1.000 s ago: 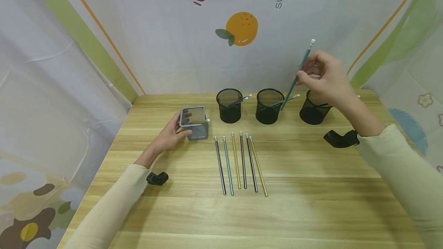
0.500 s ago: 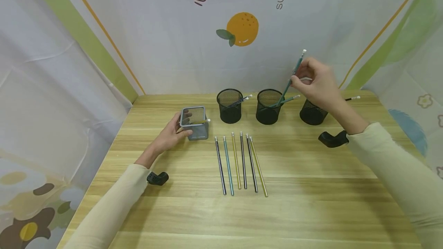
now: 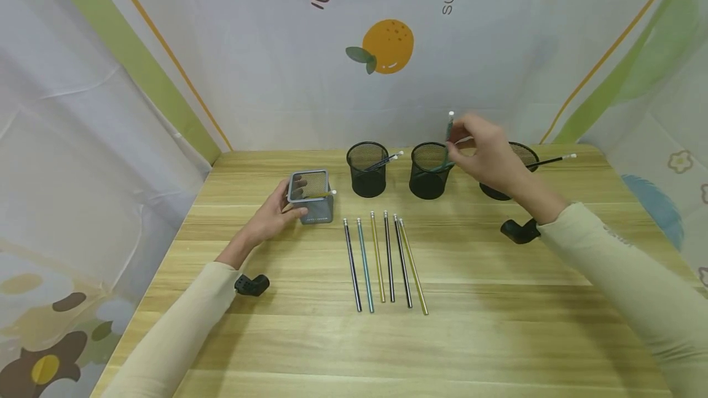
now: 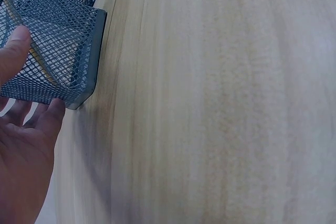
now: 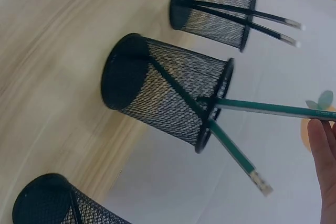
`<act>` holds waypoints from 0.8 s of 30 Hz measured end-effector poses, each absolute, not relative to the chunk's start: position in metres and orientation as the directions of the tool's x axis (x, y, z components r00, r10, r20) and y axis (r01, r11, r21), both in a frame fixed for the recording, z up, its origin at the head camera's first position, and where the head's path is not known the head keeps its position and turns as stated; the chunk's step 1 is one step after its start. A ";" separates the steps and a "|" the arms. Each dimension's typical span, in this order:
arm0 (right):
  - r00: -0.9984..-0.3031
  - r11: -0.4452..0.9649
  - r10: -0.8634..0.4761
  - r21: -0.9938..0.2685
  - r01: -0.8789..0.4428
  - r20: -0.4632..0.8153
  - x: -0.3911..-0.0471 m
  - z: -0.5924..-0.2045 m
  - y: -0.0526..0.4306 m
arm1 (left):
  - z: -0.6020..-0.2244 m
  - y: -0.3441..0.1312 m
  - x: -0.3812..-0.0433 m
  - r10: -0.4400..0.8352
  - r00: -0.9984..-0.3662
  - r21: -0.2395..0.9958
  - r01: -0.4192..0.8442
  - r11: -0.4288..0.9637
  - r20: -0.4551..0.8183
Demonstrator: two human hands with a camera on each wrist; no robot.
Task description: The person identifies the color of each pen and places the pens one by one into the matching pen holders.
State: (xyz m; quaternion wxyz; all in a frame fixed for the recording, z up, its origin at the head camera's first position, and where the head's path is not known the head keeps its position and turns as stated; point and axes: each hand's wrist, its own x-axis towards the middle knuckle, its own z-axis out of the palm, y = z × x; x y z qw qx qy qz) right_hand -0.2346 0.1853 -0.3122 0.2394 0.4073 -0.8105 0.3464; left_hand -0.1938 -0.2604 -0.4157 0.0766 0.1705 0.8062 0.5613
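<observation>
My right hand (image 3: 487,149) pinches a green pencil (image 5: 273,109) with a white eraser on top. The pencil's lower end is just inside the mouth of the middle round black mesh pen holder (image 3: 427,185). Leaning in that holder is another green pencil (image 5: 231,148), which crosses the held one near the rim in the right wrist view. On the left, my left hand (image 3: 270,217) holds a grey square mesh pen holder (image 3: 318,210), thumb in front and fingers along its far side. A yellow pencil (image 4: 39,61) slants inside it.
Another round black holder (image 3: 368,184) has two dark pencils in it; the right-hand holder (image 3: 522,151), partly behind my right hand, has a black pencil (image 3: 553,159). Several pencils (image 3: 389,257) lie in a row on the wooden table (image 3: 487,324). A printed curtain (image 3: 265,66) hangs behind.
My right hand has moved left and down with the green pencil, bringing its lower end into the middle holder and turning it more upright. The left hand stays on the grey holder.
</observation>
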 end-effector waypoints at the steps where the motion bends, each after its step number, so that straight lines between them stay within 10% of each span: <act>1: -0.537 0.424 -0.518 -0.344 -0.837 0.666 -0.234 -0.314 0.184 | -0.416 -0.260 -0.194 0.360 -0.930 0.931 0.189 0.312 0.068; 24: -0.547 0.463 -0.606 -0.303 -0.833 0.577 -0.225 -0.329 0.173 | -0.417 -0.261 -0.193 0.361 -0.930 0.937 0.186 0.297 0.070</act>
